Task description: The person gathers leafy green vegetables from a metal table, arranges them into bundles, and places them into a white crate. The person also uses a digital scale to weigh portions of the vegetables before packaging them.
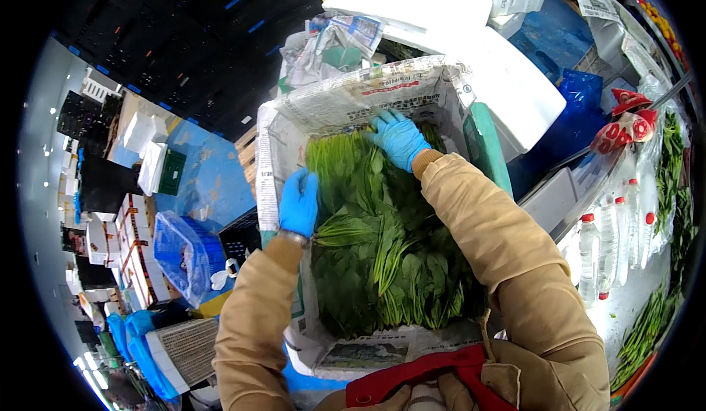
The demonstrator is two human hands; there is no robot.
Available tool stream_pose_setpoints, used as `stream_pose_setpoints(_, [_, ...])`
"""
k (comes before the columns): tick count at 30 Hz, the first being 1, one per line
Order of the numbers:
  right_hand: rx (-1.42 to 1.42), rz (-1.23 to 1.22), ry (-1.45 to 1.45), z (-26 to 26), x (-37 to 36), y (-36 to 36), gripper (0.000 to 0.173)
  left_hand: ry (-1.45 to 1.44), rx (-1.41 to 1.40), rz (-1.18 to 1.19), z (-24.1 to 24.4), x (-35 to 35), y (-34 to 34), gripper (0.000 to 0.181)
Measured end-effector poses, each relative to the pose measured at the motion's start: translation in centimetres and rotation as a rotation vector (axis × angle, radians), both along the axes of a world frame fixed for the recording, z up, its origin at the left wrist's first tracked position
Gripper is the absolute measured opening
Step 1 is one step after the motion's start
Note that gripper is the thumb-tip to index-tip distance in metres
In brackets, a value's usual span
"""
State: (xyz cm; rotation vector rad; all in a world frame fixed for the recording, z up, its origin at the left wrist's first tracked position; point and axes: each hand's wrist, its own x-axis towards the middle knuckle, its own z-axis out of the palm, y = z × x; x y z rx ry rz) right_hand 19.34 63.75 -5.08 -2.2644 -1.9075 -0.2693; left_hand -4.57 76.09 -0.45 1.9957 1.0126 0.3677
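A box lined with printed newspaper stands before me, packed with leafy greens that look like spinach. The bundles lie in different directions, with pale stems showing at the far left and near side. My right hand, in a blue glove, rests with fingers spread over the greens at the far end, by the newspaper wall. At the left wall is my left hand, also blue-gloved, its thumb apart from the fingers. I see nothing held in either hand. The box's floor is hidden under the greens.
White foam lids lean behind and right of the box. Crumpled newspaper lies beyond it. Stacked black crates stand at the far left, a blue basket on the left floor. Red-capped bottles lie at right.
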Motion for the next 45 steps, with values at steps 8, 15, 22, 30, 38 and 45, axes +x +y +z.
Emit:
stream_pose_setpoints(8, [-0.027, -0.876, 0.972, -7.5, 2.3, -2.8, 0.080, 0.305, 0.058, 0.284, -12.0, 6.6, 4.8, 0.070])
stream_pose_setpoints(15, [0.259, -0.982, 1.318, -12.7, 2.4, -2.4, 0.090, 0.496, 0.034, 0.307, -11.6, 8.7, 4.8, 0.094])
stream_pose_setpoints(22, [0.267, -0.889, 1.356, -9.4, -0.4, 0.2, 0.077, 0.617, -0.204, 0.087, -11.0, 9.1, 7.8, 0.105])
stream_pose_setpoints(30, [0.464, -0.737, 1.735, -10.9, 0.4, -0.3, 0.063, 0.205, -0.118, 0.137, -11.2, 10.5, 4.2, 0.080])
stream_pose_setpoints(38, [0.083, -0.622, 1.840, -8.3, 0.6, -0.9, 0.071, 0.058, -0.514, 0.129, -15.5, 9.8, 7.9, 0.095])
stream_pose_setpoints(45, [-0.019, -0.578, 1.789, -6.2, 0.1, -0.5, 0.071, 0.233, -0.282, -0.077, -13.8, 10.5, 7.2, 0.099])
